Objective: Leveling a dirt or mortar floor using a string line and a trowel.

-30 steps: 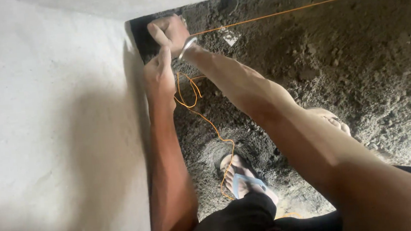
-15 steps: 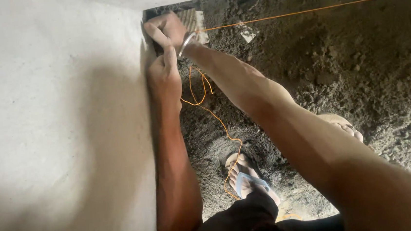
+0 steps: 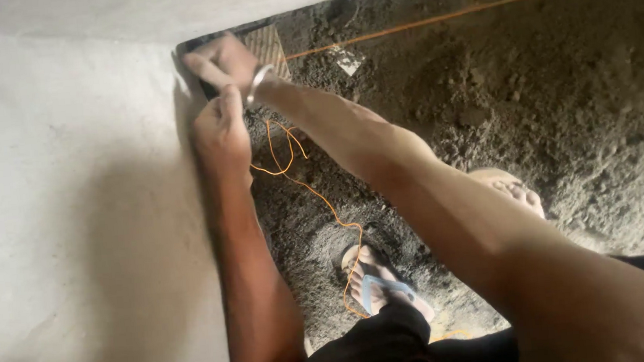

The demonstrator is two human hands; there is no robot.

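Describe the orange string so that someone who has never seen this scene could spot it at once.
Start at the pale plastered wall on the left and follow its edge up to where both hands, the left hand and right hand, meet. From there the orange string runs taut over the dark soil, with slack loops hanging toward a sandalled foot. It is the only bright, thin line here.

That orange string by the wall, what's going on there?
A person crouches on loose soil beside a white wall. Both hands work at the wall's corner: the left hand presses against the wall's edge, and the right hand, with a metal bangle at its wrist, reaches just above it by a block. The orange string runs taut away from that corner, while slack string loops down towards a sandalled foot.
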